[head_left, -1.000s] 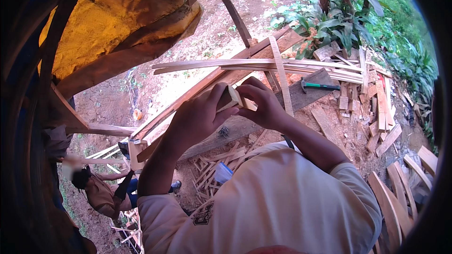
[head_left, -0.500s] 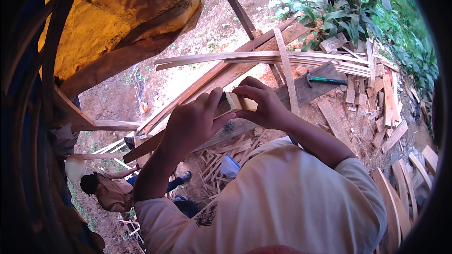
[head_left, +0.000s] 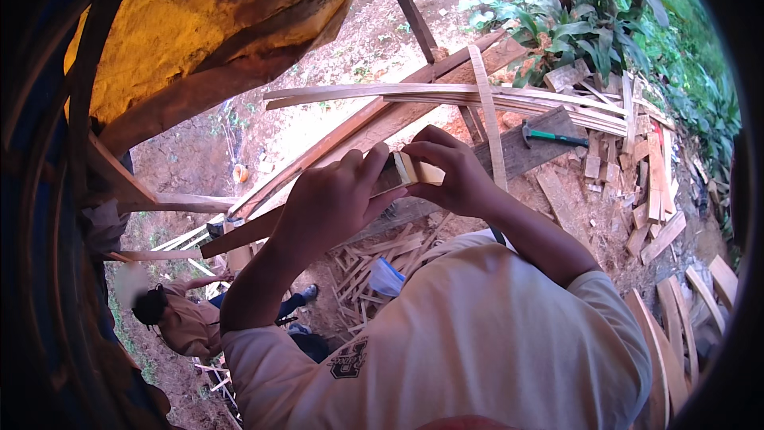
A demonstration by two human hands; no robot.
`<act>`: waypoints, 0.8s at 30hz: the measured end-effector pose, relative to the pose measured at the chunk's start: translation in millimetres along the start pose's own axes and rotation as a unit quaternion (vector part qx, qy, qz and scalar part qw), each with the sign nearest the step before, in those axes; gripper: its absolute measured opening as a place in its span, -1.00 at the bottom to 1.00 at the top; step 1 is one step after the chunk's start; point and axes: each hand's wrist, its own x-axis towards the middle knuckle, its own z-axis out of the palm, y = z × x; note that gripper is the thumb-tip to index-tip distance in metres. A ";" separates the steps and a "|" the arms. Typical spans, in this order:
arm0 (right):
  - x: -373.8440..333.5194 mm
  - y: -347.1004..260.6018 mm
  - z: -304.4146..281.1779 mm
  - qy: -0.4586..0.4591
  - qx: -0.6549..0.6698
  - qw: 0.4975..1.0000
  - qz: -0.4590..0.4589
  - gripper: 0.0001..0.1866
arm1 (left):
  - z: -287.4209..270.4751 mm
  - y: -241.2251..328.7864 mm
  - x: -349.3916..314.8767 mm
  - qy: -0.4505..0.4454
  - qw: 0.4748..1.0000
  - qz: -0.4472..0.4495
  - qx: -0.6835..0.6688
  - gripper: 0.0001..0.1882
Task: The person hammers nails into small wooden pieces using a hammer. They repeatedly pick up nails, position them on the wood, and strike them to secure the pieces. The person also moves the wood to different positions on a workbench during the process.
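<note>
My left hand is closed around a long wooden board, whose far end sticks out to the left past my wrist. Between the thumb and fingers of my right hand is a short pale wood block. The block's edge meets the board's end in front of my chest, close to my left fingertips. My fingers hide much of where the two pieces meet, so I cannot tell whether they are joined.
Long thin strips lie across a timber beam ahead. A green-handled hammer rests on a grey plank. Offcuts are heaped at right, scraps below. Another person is at lower left, beyond a yellow tarp.
Both hands, with the board and block, have shifted slightly to the right in the picture. The board's left end has risen a little. The grips look the same.
</note>
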 end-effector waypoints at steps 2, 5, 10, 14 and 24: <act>-0.7 3.9 3.0 0.010 0.003 1.000 -0.005 -0.45 | -0.8 -0.6 0.2 0.001 1.000 0.008 0.007 -0.40; 0.3 -1.2 3.2 0.007 -0.015 1.000 0.013 -0.42 | 1.6 -4.8 -1.0 0.022 0.999 0.024 0.003 -0.41; 2.0 -15.7 -7.6 -0.022 -0.045 0.999 0.007 -0.53 | 3.8 -7.1 -3.6 0.037 0.999 0.034 0.008 -0.41; 3.4 -23.0 -36.0 -0.033 -0.074 0.997 0.014 -0.65 | 0.8 -7.7 -4.5 -0.002 1.000 0.009 0.004 -0.46; 48.9 -89.5 -52.6 -0.061 -0.049 0.994 -0.075 -0.92 | 6.1 -12.4 -9.1 0.004 0.998 0.004 -0.070 -0.53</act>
